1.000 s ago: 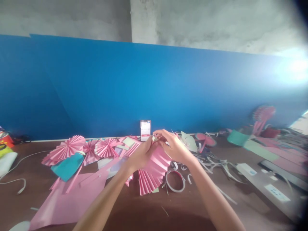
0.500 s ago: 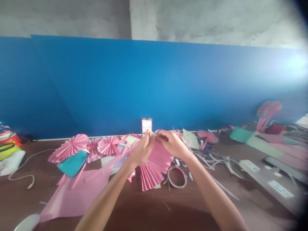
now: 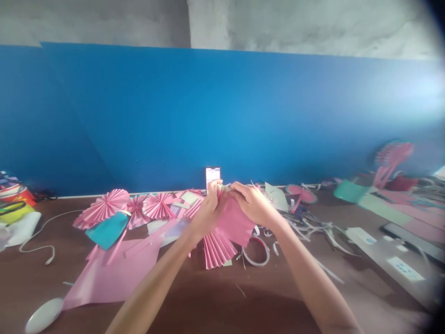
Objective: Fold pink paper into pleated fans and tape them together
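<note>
In the head view, your left hand (image 3: 207,211) and right hand (image 3: 254,204) pinch the top of a pink paper sheet (image 3: 235,221), which hangs beneath them over the brown table (image 3: 198,301). A pleated pink fan (image 3: 218,253) shows just below it; whether they are joined, I cannot tell. A phone (image 3: 212,174) stands behind your left hand, and a white ring (image 3: 259,264) lies beside the fan

A pink paper sheet (image 3: 237,221) slants downward from the hands (image 3: 256,203), its upper end pinched and a lower corner hanging free. Just below, pleated pink paper (image 3: 218,252) spreads like a fan.
</note>
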### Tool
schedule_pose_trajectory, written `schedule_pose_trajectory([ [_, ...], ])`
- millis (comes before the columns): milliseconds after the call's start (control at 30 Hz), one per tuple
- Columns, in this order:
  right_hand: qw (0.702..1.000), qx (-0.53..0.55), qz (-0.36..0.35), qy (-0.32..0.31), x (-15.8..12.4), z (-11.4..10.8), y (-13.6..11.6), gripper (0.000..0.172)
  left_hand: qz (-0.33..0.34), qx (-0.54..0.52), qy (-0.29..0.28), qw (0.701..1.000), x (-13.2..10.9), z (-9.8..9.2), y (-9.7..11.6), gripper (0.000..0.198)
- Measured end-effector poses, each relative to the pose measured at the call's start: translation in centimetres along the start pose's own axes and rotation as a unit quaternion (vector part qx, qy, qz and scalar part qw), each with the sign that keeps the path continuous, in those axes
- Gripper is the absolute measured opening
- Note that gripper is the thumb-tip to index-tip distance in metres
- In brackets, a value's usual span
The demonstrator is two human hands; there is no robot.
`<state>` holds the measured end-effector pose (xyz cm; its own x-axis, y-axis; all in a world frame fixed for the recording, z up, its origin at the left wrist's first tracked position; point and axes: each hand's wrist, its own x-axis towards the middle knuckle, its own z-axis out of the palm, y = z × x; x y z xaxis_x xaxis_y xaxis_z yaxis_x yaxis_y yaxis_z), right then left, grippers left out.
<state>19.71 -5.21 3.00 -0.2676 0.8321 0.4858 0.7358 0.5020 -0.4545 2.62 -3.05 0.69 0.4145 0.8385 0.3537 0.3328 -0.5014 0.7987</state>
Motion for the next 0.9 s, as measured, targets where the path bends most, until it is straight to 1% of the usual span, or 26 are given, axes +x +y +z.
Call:
schedule_pose_trajectory([
  [100, 1.0, -0.003, 0.006, 0.004, 0.0, -0.1, 0.0, 0.02, 0.034, -0.024, 0.058, 0.997, 0.3, 0.6, -0.5, 0.039],
  [167, 1.0, -0.005, 0.011, 0.006, 0.0, -0.1, -0.1, 0.02, 0.039, -0.029, 0.091, 0.995, 0.5, 0.9, -1.1, 0.041],
  [233, 1.0, -0.009, 0.013, 0.008, 0.1, 0.0, -0.2, 0.021, 0.033, -0.029, 0.113, 0.993, 0.6, 1.0, -1.5, 0.044],
  [300, 1.0, -0.013, 0.01, 0.009, 0.1, 0.0, -0.2, 0.022, 0.032, -0.016, 0.124, 0.992, 0.6, 0.8, -1.7, 0.042],
  [367, 1.0, -0.019, 0.004, 0.009, 0.1, 0.1, -0.2, 0.024, 0.042, 0.011, 0.12, 0.992, 0.5, 0.7, -1.6, 0.038],
  [500, 0.999, -0.044, -0.008, 0.003, 0.0, 0.4, 0.1, 0.027, 0.086, 0.052, 0.084, 0.991, 0.6, 0.6, -1.4, 0.029],
  [600, 0.996, -0.088, -0.012, -0.003, -0.1, 0.4, 0.2, 0.028, 0.117, 0.071, 0.069, 0.988, 0.8, 0.7, -1.7, 0.025],
  [667, 0.992, -0.127, -0.014, -0.006, -0.1, 0.4, 0.3, 0.028, 0.13, 0.083, 0.055, 0.987, 0.9, 0.7, -2.0, 0.026],
  [767, 0.987, -0.16, -0.008, -0.016, -0.1, 0.4, 0.5, 0.026, 0.131, 0.093, 0.034, 0.986, 1.1, 0.7, -2.2, 0.03],
  [900, 0.985, -0.172, 0.009, -0.013, 0.0, 0.6, 0.8, 0.021, 0.111, 0.092, 0.016, 0.989, 1.3, 0.6, -2.2, 0.029],
])
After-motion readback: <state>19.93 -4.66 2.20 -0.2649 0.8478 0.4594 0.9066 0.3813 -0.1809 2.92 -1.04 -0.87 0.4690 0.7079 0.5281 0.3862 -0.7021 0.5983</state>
